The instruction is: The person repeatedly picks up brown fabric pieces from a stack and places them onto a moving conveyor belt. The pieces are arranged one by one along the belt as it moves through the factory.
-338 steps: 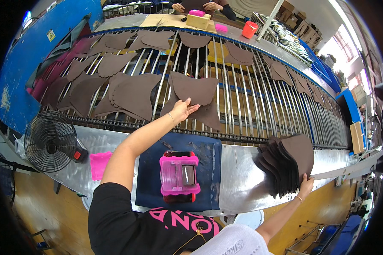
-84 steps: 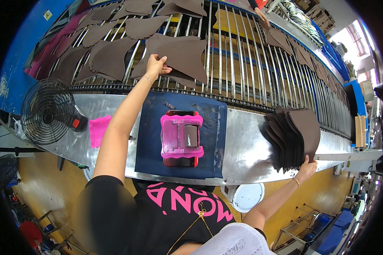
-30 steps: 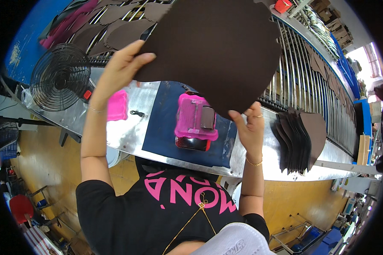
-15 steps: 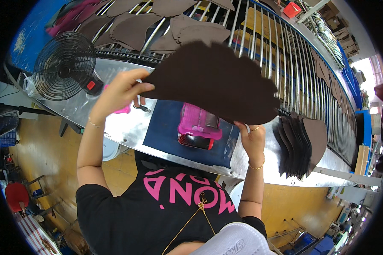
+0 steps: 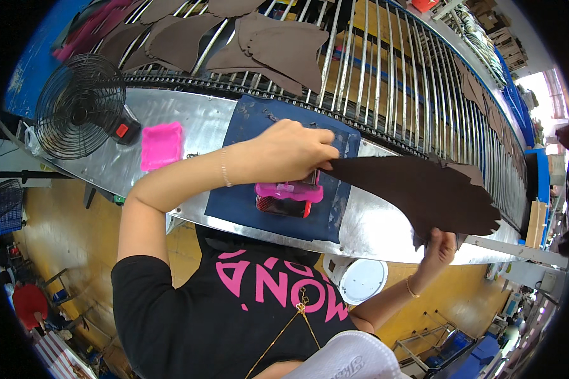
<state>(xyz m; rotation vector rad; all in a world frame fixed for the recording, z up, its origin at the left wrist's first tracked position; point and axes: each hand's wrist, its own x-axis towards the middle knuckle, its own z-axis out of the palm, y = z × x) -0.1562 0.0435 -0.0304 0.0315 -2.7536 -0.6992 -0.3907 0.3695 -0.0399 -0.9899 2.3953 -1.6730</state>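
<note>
My left hand [image 5: 291, 151] pinches the narrow end of a dark brown flat cut piece [image 5: 414, 189], which looks like leather or sheet material with a scalloped far end. My right hand [image 5: 439, 249] grips its near edge at the wide end, thumb on top. Stretched between both hands, the piece hangs over the right part of the metal table and hides most of the stack of similar pieces there. Below my left hand, a pink tray [image 5: 278, 191] and a black-and-red item [image 5: 279, 206] rest on a dark blue mat [image 5: 234, 211].
Beyond the table runs a slanted rack of metal rods [image 5: 373, 82] carrying several brown pieces [image 5: 284, 47]. A black wire fan [image 5: 81, 107] stands at the left, near another pink tray [image 5: 162, 146]. A white round bucket lid [image 5: 363, 281] shows below the table edge.
Both hands have swung the brown piece rightward and lower, from above the mat to over the stack. My left arm now reaches across the mat.
</note>
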